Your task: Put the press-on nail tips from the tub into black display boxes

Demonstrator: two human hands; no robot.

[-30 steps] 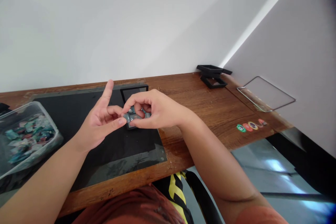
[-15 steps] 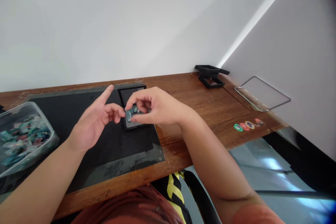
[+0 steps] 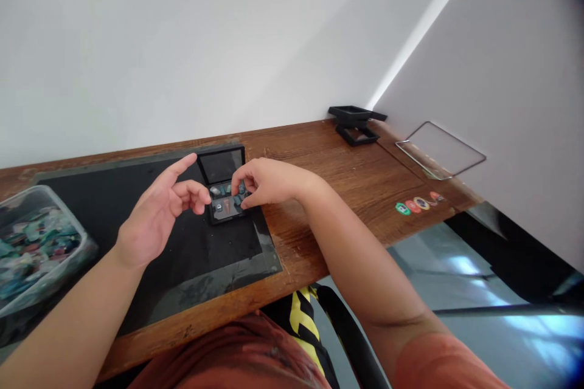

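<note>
A small black hinged case (image 3: 221, 165) stands with its lid up on a black mat (image 3: 196, 255). Several small bluish, greenish and reddish pieces (image 3: 227, 205) lie inside it. My right hand (image 3: 269, 183) reaches over the case's right side, thumb and fingers bent towards each other around a small dark piece at its right edge; whether it grips that piece is unclear. At the case's left edge is my left hand (image 3: 166, 209), palm turned inward, index finger stretched out and the other fingers curled, with nothing seen in it.
A clear plastic tub (image 3: 77, 222) of mixed coloured pieces stands at the left. Black frames (image 3: 353, 124) are stacked at the back right. A thin metal frame (image 3: 440, 179) leans by the right wall. Round coloured stickers (image 3: 412, 206) lie near the table's right edge.
My right hand has shifted from the case's left and middle to its right side, uncovering more pieces. The left hand keeps nearly the same pose. The whole view has shifted slightly.
</note>
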